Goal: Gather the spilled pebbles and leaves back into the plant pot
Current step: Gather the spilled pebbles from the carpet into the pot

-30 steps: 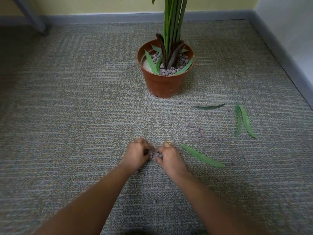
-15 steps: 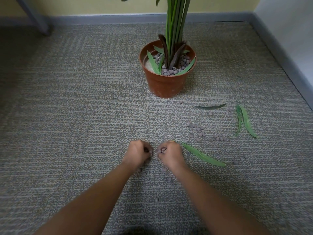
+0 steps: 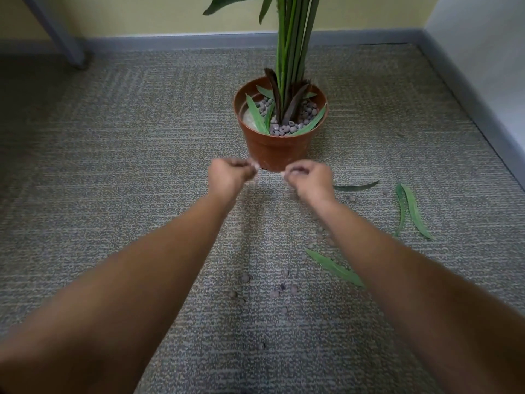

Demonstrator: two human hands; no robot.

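- Nearest us, our two bare forearms come in from the bottom corners and draw closer together as they reach towards the far side.
- Between them, scattered pebbles (image 3: 274,292) lie on the grey carpet (image 3: 113,194).
- At near right a green leaf (image 3: 335,269) lies flat. Its long axis runs from near right to far left, and its near end goes under our right forearm.
- Further right a pair of leaves (image 3: 412,211) lies side by side, long axes near to far, meeting at the far tips.
- A dark leaf (image 3: 356,186) lies left to right just beside our right hand (image 3: 308,177).
- Our left hand (image 3: 231,173) and right hand are both fists with their backs towards us. The curled fingers face each other across a small gap, and blurred greyish pebbles show inside each fist.
- Just beyond the hands the plant pot (image 3: 275,149) stands upright. Pebbles and leaves lie inside it, and its stems (image 3: 292,38) rise straight up.
- At far left a grey table leg (image 3: 56,32) slants.
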